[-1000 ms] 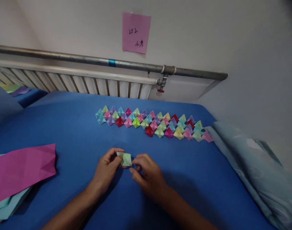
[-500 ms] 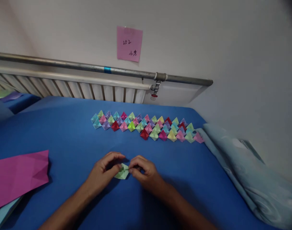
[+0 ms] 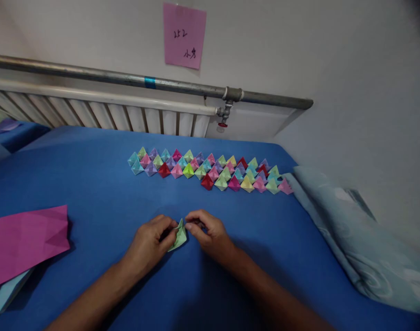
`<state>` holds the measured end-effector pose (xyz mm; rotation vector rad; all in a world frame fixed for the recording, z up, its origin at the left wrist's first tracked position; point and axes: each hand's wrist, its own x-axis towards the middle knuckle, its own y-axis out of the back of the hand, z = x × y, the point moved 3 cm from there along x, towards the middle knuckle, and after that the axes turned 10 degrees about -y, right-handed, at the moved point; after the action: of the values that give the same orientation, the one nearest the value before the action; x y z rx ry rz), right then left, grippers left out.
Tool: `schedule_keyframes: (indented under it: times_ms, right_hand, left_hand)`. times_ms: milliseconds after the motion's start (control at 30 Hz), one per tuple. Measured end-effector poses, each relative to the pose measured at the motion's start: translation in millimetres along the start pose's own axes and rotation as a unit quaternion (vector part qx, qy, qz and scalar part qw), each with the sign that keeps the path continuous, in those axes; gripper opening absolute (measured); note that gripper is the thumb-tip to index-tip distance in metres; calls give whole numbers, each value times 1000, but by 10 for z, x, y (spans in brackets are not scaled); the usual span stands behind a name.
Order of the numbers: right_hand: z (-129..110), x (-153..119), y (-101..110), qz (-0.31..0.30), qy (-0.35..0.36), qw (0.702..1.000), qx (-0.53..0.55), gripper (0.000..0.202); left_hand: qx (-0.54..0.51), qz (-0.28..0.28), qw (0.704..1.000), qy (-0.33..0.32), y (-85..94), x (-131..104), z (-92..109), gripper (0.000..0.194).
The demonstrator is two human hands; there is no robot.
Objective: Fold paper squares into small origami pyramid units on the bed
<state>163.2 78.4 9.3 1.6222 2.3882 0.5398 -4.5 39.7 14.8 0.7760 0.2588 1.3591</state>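
Observation:
A small pale green folded paper piece (image 3: 179, 236), like an origami unit with a raised point, is pinched at its left side by the thumb and fingers of my left hand (image 3: 151, 239). My right hand (image 3: 210, 230) is just right of the paper, its thumb and forefinger slightly parted beside the raised point. I see nothing between those fingertips. Beyond both hands, rows of small folded paper pieces (image 3: 188, 171) in many colours lie packed side by side on the blue surface (image 3: 103, 193).
Magenta paper (image 3: 31, 241) lies at the left over light blue sheets (image 3: 10, 294). A folded pale teal cloth (image 3: 351, 248) runs along the right edge. Behind stand a white radiator (image 3: 137, 117), a metal pipe (image 3: 103, 76) with a red-handled valve (image 3: 223, 124), and a pink wall note (image 3: 184, 37).
The green paper has turned and tilted, its point now standing up. My right fingers have come off its right edge and parted a little. The view has tipped slightly downward.

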Motion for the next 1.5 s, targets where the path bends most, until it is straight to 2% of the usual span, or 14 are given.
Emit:
schedule_keyframes:
  times_ms: [133,333,500,667,900,1067,1233,1400,1500]
  right_hand:
    - [-10,-51,-41,39,11,998,-58,17]
    - [-18,-67,-126,34,27,989,-144,19]
    - [-17,-82,-130,16,60,977,-205,20]
    - [-10,-79,-134,14,63,975,-214,19]
    - [14,-79,-156,3,58,970,-235,17]
    - [13,-56,-155,32,39,970,-237,20]
    - [10,-7,-173,34,33,969,-241,19]
    - [-3,11,-177,27,30,961,-272,6]
    - [-19,17,-174,24,21,958,-285,10]
  left_hand:
    - [51,30,998,3,-67,-52,4,16]
    - [110,14,994,-16,-159,-78,44,15]
    - [119,4,993,-22,-154,-54,75,17]
    - [147,-28,989,-12,-145,-41,65,18]
    - [155,-21,988,-8,-150,-11,41,17]
    - [174,-40,984,-4,-167,2,10,18]
    - [166,-60,984,0,-174,1,-17,19]
    - [172,-66,983,3,-167,10,-41,18]
    - [181,-63,981,9,-159,23,-46,17]
